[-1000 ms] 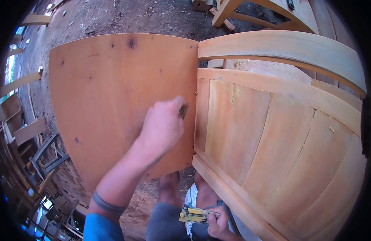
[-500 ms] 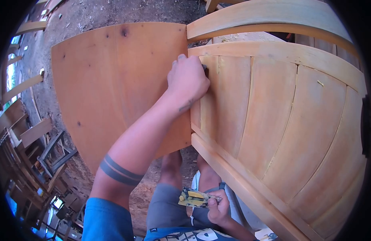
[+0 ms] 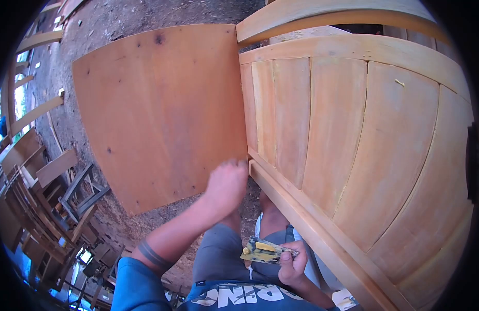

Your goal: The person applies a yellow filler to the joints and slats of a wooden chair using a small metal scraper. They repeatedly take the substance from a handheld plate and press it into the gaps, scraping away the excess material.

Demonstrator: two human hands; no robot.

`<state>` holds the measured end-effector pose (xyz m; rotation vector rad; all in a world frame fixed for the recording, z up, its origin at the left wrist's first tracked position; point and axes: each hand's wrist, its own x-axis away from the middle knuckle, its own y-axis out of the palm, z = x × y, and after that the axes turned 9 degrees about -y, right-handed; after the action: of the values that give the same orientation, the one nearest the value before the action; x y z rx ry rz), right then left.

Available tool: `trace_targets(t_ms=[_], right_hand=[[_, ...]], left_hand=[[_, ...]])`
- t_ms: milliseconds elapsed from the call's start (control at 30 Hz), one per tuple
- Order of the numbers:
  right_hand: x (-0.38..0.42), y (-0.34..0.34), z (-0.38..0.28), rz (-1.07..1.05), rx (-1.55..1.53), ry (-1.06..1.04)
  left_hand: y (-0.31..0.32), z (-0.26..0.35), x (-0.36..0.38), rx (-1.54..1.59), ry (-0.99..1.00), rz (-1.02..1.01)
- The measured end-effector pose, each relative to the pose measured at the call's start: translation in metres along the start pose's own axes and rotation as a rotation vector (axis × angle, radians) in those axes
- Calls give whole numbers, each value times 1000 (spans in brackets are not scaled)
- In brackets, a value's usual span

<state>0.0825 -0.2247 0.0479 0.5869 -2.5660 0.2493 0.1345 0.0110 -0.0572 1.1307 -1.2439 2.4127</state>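
Observation:
My left hand (image 3: 227, 184) is closed at the lower end of the joint between the flat brown panel (image 3: 161, 114) and the slatted wooden panel (image 3: 338, 119). Its fingers face away, and whatever they hold is hidden. Low in the view, in front of my shorts, my right hand (image 3: 293, 263) grips a smeared flat scraper (image 3: 260, 251) with a lump of yellow paste on it. A wooden rail (image 3: 322, 233) runs along the slatted panel's near edge. Yellowish filler shows in some seams between the slats.
A curved wooden rail (image 3: 332, 20) crosses above the slatted panel. On the left are stacked wooden pieces (image 3: 34, 197) and a dark angular frame (image 3: 84, 192) on the dirt ground (image 3: 99, 23). A small yellowish scrap (image 3: 399, 82) lies on one slat.
My left hand has moved down along the joint from its upper part to its lower end. My right hand and the scraper appear slightly farther right. The view has shifted a little.

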Motion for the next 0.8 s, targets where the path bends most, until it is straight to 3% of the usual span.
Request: trace_targets(t_ms=[100,233,433,567,600,667,733,800], right_hand=[[1,-2,-2,15,-3,26],[-7,7,-2,26,6,10],[-14,10,-5,27,63,-71],[-12,11,-5,45,38,-98],[-13,12,-4,58,38,-112],[-15,13,-4,86,44,-136],[-21,18,-8,144,-128,-43],[-25,23,-19,187,-268,43]], left_hand=[[-50,7,-30,2,-68,314],[-93,20,-88,-6,-162,435],[-83,31,-120,19,-102,350],[-32,18,-80,-50,73,379],[-20,16,-61,-70,78,332],[-19,7,-28,-106,55,-95],[-35,-3,-1,259,-25,-142],[-62,-12,31,674,13,-32]])
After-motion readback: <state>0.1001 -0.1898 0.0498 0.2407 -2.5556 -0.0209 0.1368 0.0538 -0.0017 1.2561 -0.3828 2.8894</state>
